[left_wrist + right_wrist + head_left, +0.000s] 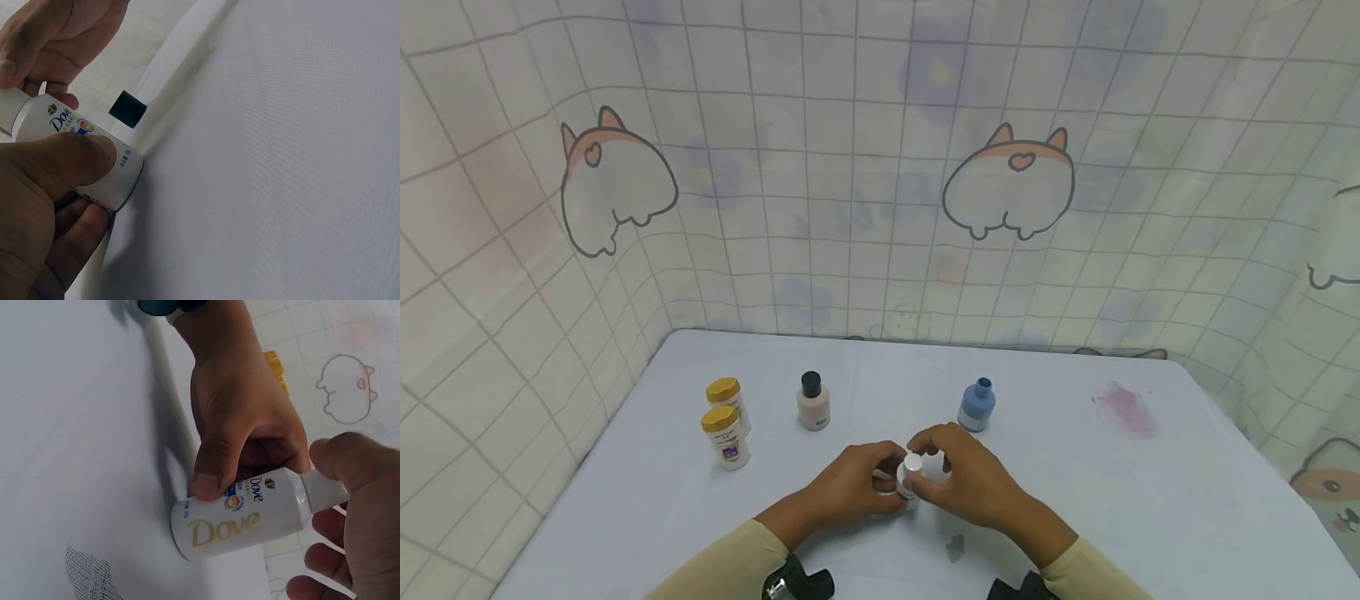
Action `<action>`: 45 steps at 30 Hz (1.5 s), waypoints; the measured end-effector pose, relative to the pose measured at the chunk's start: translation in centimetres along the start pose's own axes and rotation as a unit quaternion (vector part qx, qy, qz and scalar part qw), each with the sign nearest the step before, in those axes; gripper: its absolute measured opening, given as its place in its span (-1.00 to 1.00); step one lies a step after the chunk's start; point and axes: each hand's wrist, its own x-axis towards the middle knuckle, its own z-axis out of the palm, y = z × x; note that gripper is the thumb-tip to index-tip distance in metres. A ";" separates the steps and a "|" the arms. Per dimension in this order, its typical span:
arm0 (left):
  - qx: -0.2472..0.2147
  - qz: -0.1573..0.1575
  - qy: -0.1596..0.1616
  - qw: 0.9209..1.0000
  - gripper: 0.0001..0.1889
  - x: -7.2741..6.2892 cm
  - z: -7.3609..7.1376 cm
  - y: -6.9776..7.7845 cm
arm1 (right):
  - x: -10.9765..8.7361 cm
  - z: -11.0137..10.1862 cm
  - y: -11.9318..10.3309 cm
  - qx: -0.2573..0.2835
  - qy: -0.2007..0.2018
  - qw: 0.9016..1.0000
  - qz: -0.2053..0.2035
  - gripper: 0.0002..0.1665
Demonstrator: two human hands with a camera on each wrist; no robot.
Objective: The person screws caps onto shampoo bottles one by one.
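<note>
A small white Dove bottle with a white cap stands on the white table, between both hands. My left hand grips its body, the thumb flat across the label in the left wrist view. At the top, my right hand pinches the white cap between thumb and fingers. Beyond the bottle in the left wrist view is a dark cylinder like a cap. Just behind the right hand stands a blue bottle without a visible cap.
Two white jars with yellow lids stand at the left. Right of them is a pale pink bottle with a black cap. The table bears a pink stain at the right and a grey mesh patch near the front.
</note>
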 end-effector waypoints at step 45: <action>-0.004 -0.002 0.000 1.000 -0.50 0.0 0.0 0.1 | 0.2 0.2 0.2 0.011 0.014 1.000 -0.019 -0.71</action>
